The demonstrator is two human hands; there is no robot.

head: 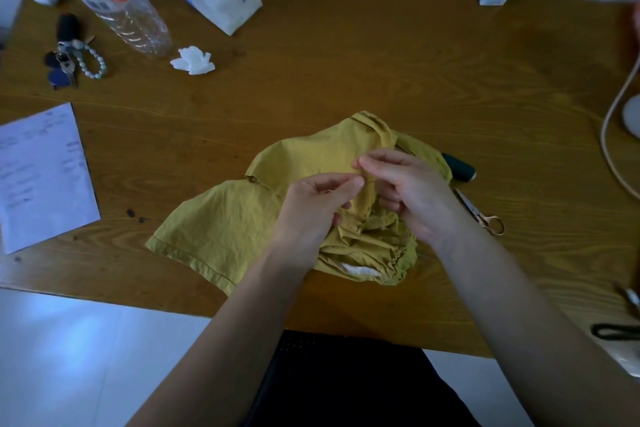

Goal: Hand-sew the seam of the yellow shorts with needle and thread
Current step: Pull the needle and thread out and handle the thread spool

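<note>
two hands are met over the yellow shorts [221, 229], which are laid crumpled near the front middle of the wooden table [381, 73]. the left hand [311, 208] is curled, its lower fingers gathered into the cloth and its thumb and forefinger pinched on a fold at the seam. the right hand [412, 191] is curled too, with thumb and forefinger pinched on the cloth just above the left fingertips. a thin dark thread [371, 180] is seen bowed between the two pinches. the needle is too small to be made out, so which hand holds it cannot be told. a dark spool [462, 168] is half tucked behind the shorts on the right, with small scissors [479, 213] just beside it.

the step in hand is judged to be a stitch being worked at the seam, mid-task rather than at its end, since the scissors are untouched. for the next move, the fold should be held taut by one hand while the needle is drawn through. the thread should then be pulled snug, gently, so that the thin cloth is not puckered.
</note>
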